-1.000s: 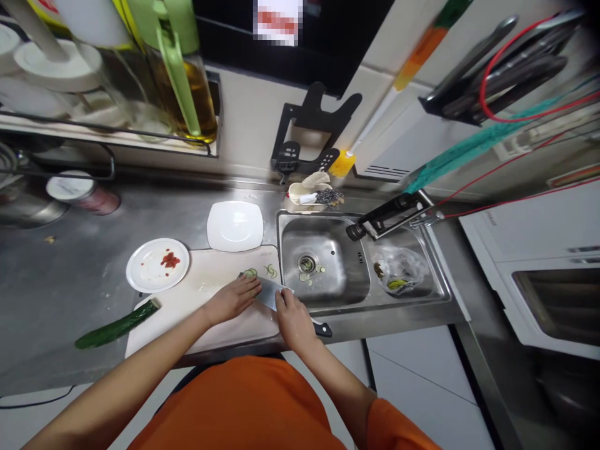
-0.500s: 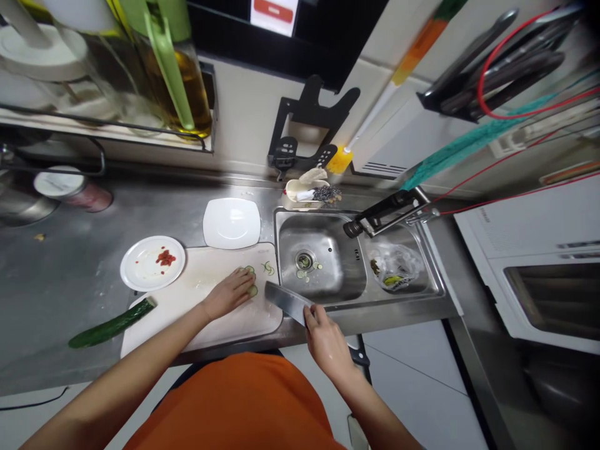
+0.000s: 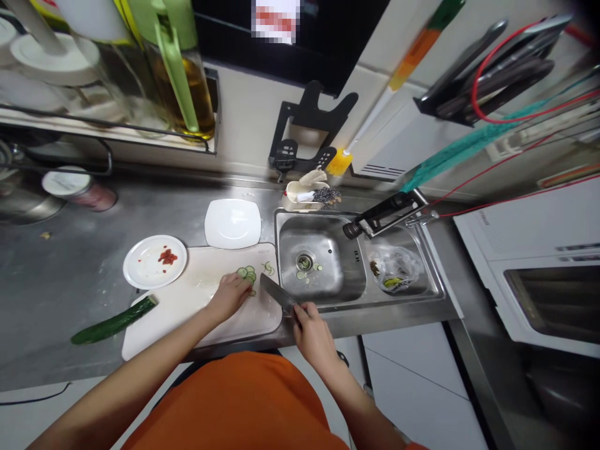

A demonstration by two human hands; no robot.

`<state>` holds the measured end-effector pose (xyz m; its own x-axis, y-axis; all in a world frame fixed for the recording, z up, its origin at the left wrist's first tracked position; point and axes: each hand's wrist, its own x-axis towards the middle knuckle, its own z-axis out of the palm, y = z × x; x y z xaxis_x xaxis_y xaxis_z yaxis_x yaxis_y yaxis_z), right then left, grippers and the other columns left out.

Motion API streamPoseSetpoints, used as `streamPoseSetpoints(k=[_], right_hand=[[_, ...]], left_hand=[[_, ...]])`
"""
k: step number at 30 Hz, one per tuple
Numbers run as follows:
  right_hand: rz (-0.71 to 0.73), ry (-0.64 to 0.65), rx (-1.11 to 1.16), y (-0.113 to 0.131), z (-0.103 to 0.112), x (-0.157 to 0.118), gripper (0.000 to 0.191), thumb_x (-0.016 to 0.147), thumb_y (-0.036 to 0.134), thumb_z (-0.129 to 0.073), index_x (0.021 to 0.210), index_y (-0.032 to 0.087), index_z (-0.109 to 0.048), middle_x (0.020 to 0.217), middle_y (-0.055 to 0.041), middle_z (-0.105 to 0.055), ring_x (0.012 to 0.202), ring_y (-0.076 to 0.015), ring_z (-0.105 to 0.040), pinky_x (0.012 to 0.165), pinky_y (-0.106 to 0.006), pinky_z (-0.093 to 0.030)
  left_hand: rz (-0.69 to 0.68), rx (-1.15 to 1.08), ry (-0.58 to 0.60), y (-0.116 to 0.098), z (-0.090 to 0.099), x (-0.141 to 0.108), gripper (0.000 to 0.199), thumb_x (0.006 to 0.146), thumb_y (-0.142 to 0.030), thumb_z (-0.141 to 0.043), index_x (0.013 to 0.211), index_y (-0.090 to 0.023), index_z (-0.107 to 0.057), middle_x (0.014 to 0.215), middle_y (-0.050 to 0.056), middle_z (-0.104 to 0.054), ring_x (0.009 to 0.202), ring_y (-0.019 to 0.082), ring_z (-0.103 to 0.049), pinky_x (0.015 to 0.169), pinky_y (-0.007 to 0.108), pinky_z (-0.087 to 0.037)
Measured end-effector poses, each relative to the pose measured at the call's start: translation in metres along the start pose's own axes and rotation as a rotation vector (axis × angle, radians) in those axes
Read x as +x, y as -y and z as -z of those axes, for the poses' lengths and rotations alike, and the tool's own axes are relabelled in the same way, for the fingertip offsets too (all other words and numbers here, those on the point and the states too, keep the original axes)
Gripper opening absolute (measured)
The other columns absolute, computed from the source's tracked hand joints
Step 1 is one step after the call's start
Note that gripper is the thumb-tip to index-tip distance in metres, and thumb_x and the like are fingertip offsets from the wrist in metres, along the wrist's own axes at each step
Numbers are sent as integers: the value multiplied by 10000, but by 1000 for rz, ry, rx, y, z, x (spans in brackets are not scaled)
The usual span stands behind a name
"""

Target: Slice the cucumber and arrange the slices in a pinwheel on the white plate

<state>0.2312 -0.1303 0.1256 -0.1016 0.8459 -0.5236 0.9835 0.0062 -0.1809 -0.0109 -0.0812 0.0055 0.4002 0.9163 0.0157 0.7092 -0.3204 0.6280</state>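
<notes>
On the white cutting board [image 3: 187, 319], my left hand [image 3: 228, 296] has its fingers drawn together at several cucumber slices [image 3: 247, 273]. My right hand [image 3: 312, 328] is closed round the handle of a cleaver [image 3: 277, 294], whose blade points up and left over the board's right edge. Thin green peelings [image 3: 269, 269] lie beyond the blade tip. A long piece of cucumber [image 3: 112, 322] rests across the board's left edge. Red pieces sit on a round white plate [image 3: 140, 269] at the board's upper left corner.
An empty square white plate [image 3: 233, 224] stands behind the board. Right of it is a double sink [image 3: 323, 275] with scraps at the drain and a plastic bag [image 3: 398, 265]. A black faucet [image 3: 375, 219] reaches over the sink. A can [image 3: 79, 189] stands back left.
My left hand's fingers have drawn back and bunched, uncovering more slices. My right hand has moved left with the cleaver, and the blade is now further over the board.
</notes>
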Motion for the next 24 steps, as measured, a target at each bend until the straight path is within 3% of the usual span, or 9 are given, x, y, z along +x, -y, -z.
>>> streamPoseSetpoints(k=[2,6,9,14,20,24], right_hand=[[44,-3,73,6,-3,5,369,872,116,-441,1199,194,-592,1140,-93,-546,849,-156,-605,775,-243,-424],[136,36,145,31,-17,20,279,901,116,-398,1049,162,-631,1023,-91,-600,918,-165,-592,811,-241,-412],[149,121,95,57,-29,34,245,925,142,-375,981,156,-614,982,-93,-617,881,-174,-602,764,-255,-415],[123,175,28,86,-38,50,258,912,96,-360,1071,148,-556,1005,-106,-626,928,-203,-613,756,-281,-417],[128,203,-21,95,-34,55,373,880,39,-344,1217,148,-461,989,-130,-640,958,-227,-624,741,-301,-439],[140,233,-52,101,-30,53,423,867,24,-351,1262,158,-421,973,-127,-652,965,-232,-635,736,-296,-455]], left_hand=[[163,-97,-44,3,8,-9,175,860,-295,-490,824,-219,-643,771,33,-652,750,175,-584,742,314,-445],[616,-197,-194,18,26,-26,206,806,-352,-521,847,-220,-674,712,-15,-681,636,145,-600,625,247,-436],[769,-215,-262,30,35,-31,238,772,-375,-546,869,-215,-693,718,-18,-702,664,155,-625,637,244,-447],[738,-195,-342,40,33,-35,292,786,-376,-535,953,-200,-698,830,20,-727,750,175,-653,725,271,-477],[498,-43,-352,46,23,-45,321,806,-364,-542,1013,-168,-690,833,63,-681,755,187,-615,759,300,-486],[449,-8,-363,47,20,-47,286,829,-339,-529,992,-168,-691,861,71,-663,781,186,-601,766,297,-484]])
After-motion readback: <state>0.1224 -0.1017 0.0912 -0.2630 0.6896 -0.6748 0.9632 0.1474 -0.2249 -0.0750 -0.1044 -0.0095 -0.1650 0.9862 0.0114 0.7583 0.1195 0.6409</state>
